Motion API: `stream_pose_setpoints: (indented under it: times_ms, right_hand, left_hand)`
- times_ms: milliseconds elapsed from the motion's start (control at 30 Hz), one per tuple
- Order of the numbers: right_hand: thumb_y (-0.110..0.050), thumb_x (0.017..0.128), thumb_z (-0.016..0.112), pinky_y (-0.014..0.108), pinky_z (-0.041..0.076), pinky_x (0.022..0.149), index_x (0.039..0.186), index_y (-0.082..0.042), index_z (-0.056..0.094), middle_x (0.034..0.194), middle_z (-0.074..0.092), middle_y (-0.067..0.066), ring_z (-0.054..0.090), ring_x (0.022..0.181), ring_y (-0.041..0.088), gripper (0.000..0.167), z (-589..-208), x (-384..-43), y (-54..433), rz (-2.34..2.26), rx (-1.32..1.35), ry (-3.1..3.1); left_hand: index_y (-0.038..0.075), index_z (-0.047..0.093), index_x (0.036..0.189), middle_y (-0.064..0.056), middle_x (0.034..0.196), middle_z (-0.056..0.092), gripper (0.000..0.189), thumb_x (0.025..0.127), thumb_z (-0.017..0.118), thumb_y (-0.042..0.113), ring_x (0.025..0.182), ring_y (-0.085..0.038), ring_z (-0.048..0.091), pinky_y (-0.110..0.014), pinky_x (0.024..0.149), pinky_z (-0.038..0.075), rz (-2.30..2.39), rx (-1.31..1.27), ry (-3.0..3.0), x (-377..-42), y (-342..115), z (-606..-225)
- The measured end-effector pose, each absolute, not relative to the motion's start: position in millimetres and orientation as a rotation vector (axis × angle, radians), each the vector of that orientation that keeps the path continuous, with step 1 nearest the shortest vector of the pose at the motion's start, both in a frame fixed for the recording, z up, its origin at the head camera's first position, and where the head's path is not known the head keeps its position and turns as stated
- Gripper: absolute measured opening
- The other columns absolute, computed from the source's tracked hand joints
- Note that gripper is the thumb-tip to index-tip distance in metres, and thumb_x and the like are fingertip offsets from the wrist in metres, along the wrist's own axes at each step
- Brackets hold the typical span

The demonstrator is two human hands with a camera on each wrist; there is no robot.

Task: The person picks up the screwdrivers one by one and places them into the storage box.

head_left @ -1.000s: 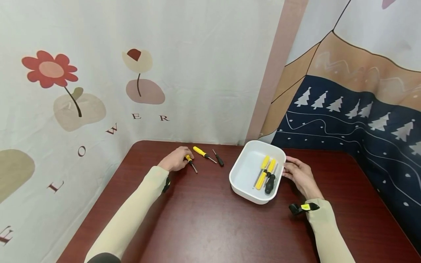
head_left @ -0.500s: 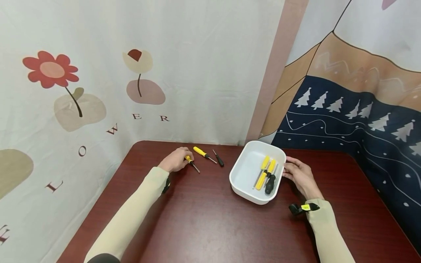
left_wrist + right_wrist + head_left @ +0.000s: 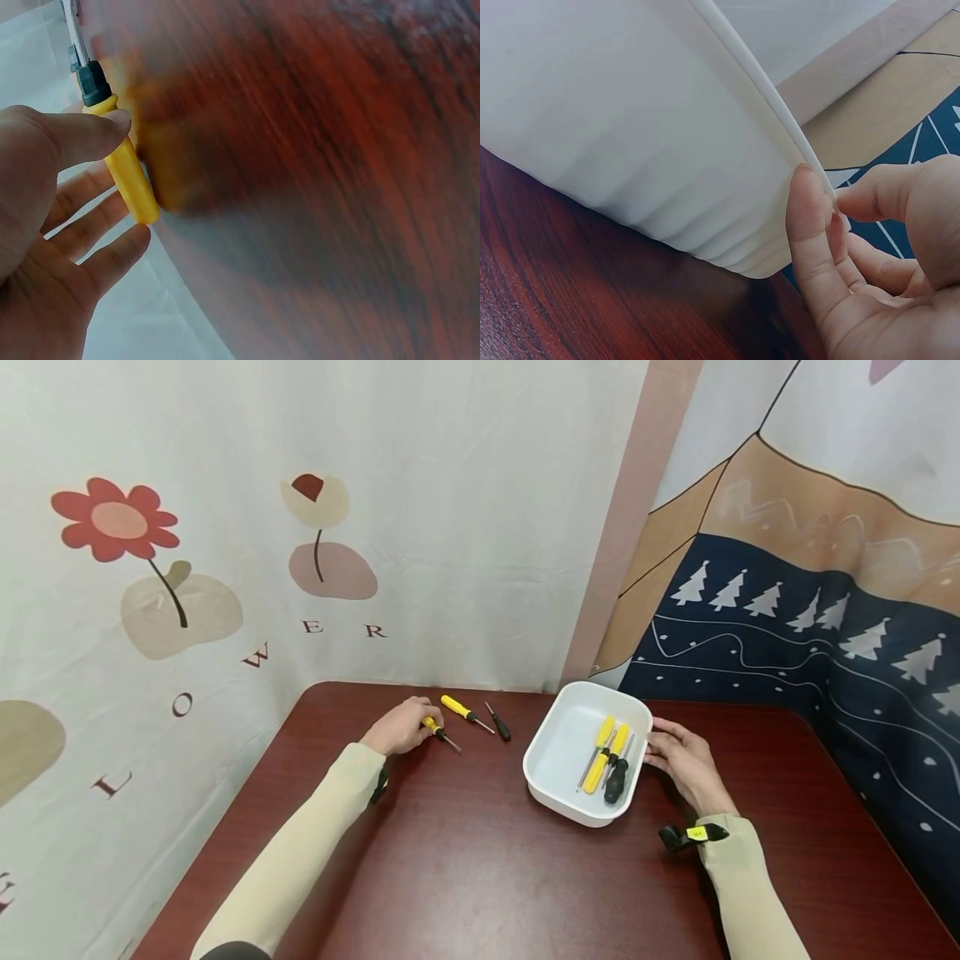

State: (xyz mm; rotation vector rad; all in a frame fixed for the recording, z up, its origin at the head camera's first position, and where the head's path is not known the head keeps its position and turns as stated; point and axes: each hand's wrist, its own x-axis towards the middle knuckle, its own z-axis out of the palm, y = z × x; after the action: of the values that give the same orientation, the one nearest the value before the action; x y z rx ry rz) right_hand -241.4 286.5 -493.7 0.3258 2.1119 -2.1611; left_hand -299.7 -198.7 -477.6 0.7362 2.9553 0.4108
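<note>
My left hand [image 3: 405, 725] pinches the yellow handle of a screwdriver [image 3: 131, 180] between thumb and fingers, close to the tabletop. In the head view its black collar and metal shaft point to the right and toward the person. Just beyond lie a second yellow screwdriver [image 3: 457, 706] and a small black screwdriver [image 3: 502, 725], both apart from the hand. My right hand [image 3: 687, 764] grips the right rim of a white plastic tub [image 3: 652, 135], thumb and fingers on either side of the edge. Inside the tub are several screwdrivers, including a yellow one [image 3: 597, 771] and a black-handled one [image 3: 616, 781].
The dark red-brown table [image 3: 450, 860] reaches back to a hanging cloth [image 3: 465, 527] printed with flowers and letters. On the right hangs a navy and tan cloth [image 3: 750, 635] with white trees. The tub stands right of the loose screwdrivers.
The held screwdriver's tip has swung a little to the right, while my left hand stays almost in place. My right hand and the tub have not visibly moved.
</note>
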Motion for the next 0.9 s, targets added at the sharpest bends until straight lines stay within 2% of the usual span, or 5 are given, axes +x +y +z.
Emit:
stream_pose_setpoints:
  times_ms: [400,600,900]
  right_hand:
    - [-0.008,0.102,0.058,0.019,0.06,0.077,0.155,0.002,0.037,0.098,0.069,-0.008,0.065,0.083,0.003,0.057,-492.2,-240.8,285.8,-2.154,0.331,2.117]
    - [-0.008,0.102,0.058,0.019,0.06,0.077,0.154,0.001,0.037,0.098,0.069,-0.008,0.065,0.082,0.003,0.057,-492.2,-240.6,285.6,-2.157,0.337,2.11]
    - [-0.009,0.102,0.059,0.019,0.06,0.077,0.154,0.002,0.037,0.096,0.069,-0.009,0.065,0.082,0.003,0.057,-491.5,-241.3,285.6,-2.153,0.33,2.117]
  left_hand:
    - [0.018,0.074,0.11,-0.003,0.11,0.066,0.018,0.097,0.068,0.007,0.101,-0.023,0.06,-0.039,0.09,0.054,0.582,0.702,2.947,-295.6,-197.5,-475.9]
    - [0.018,0.073,0.107,-0.004,0.111,0.069,0.015,0.096,0.069,0.009,0.106,-0.027,0.063,-0.043,0.097,0.053,0.684,0.689,2.962,-294.0,-195.1,-477.1]
    - [0.017,0.074,0.109,-0.005,0.112,0.07,0.014,0.096,0.071,0.012,0.104,-0.028,0.064,-0.045,0.094,0.054,0.861,0.674,2.975,-289.0,-188.2,-477.2]
